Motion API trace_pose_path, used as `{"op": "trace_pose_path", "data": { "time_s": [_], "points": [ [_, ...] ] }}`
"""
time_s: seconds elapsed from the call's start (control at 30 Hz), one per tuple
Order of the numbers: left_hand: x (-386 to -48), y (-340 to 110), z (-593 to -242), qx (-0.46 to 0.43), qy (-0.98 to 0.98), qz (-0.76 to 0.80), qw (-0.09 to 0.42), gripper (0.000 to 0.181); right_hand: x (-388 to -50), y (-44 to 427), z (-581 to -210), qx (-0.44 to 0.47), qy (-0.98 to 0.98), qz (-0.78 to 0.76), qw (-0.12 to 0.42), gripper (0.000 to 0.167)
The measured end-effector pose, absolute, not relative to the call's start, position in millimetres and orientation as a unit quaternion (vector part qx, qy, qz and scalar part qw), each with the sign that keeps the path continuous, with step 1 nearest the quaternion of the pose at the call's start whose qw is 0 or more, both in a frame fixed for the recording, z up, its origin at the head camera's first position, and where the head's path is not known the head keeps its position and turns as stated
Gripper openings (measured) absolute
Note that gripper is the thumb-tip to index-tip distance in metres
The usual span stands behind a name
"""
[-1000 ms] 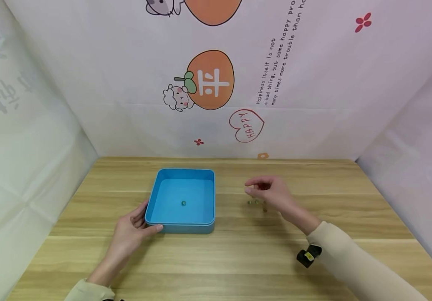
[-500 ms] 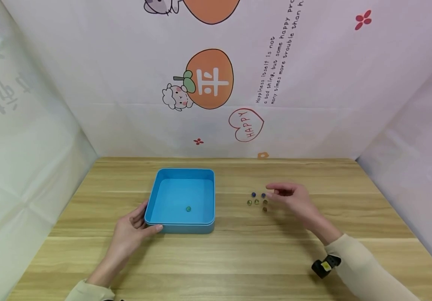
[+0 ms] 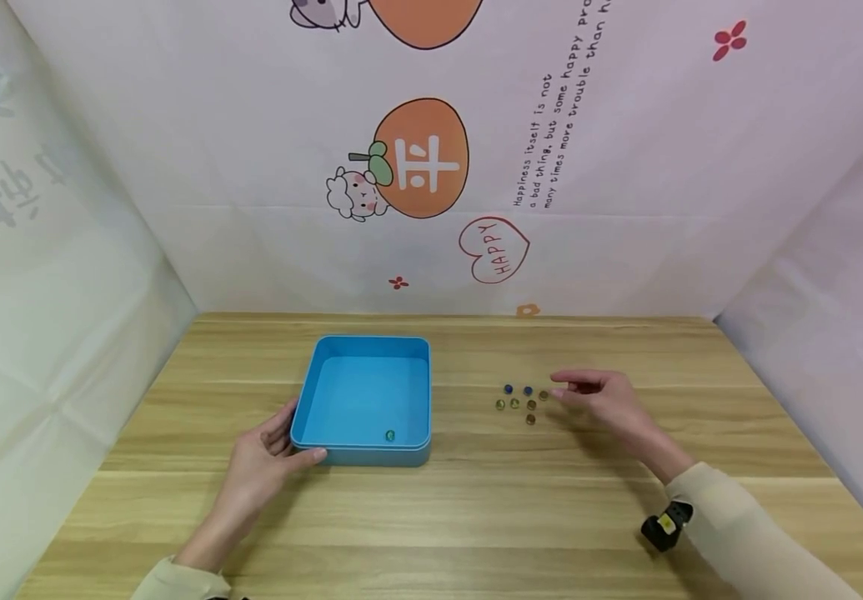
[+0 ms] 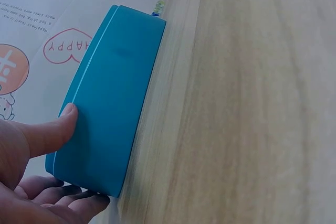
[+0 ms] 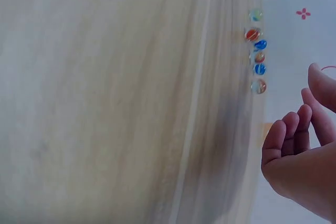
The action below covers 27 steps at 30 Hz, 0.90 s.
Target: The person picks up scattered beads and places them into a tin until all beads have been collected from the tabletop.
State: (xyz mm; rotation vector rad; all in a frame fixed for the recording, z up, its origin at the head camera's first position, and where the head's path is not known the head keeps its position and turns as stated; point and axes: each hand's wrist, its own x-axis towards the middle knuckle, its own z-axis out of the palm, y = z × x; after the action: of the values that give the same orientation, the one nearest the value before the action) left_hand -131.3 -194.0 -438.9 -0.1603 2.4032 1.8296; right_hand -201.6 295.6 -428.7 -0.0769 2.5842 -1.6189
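Note:
The left hand (image 3: 258,467) grips the near-left corner of a blue box (image 3: 378,457), thumb on its front wall, fingers at its left side. One greenish marble (image 3: 390,435) lies inside near the front right. Right of the box, several marbles sit on the table in a loose group, among them a blue one (image 3: 509,389) and a brown one (image 3: 531,419). Beside the rightmost marble (image 3: 544,395) hovers the right hand (image 3: 611,407), thumb and index finger apart. The right wrist view shows nothing between its fingers (image 5: 302,135).
The wooden table (image 3: 401,533) meets a printed white cloth (image 3: 251,250) at its back edge, and pale cloth hangs on both sides. A black wrist device (image 3: 664,527) is at the right sleeve.
The right hand has moved right, uncovering marbles that it hid before. Inside the box the marble has rolled toward the front right. The left hand and the box have stayed put.

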Motion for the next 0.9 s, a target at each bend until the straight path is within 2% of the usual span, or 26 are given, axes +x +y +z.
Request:
{"op": "trace_pose_path", "data": {
  "time_s": [0.23,0.9],
  "points": [
    [-130.4,-195.0,-440.2,-0.058,0.793,0.604,0.054,0.096,-210.0,299.5,-431.3,-0.016,0.852,-0.518,0.069,0.045],
    [-130.1,-193.8,-438.1,-0.058,0.793,0.604,0.053,0.095,-224.5,299.0,-432.4,-0.022,0.874,-0.478,0.085,0.04]
  ]
}}
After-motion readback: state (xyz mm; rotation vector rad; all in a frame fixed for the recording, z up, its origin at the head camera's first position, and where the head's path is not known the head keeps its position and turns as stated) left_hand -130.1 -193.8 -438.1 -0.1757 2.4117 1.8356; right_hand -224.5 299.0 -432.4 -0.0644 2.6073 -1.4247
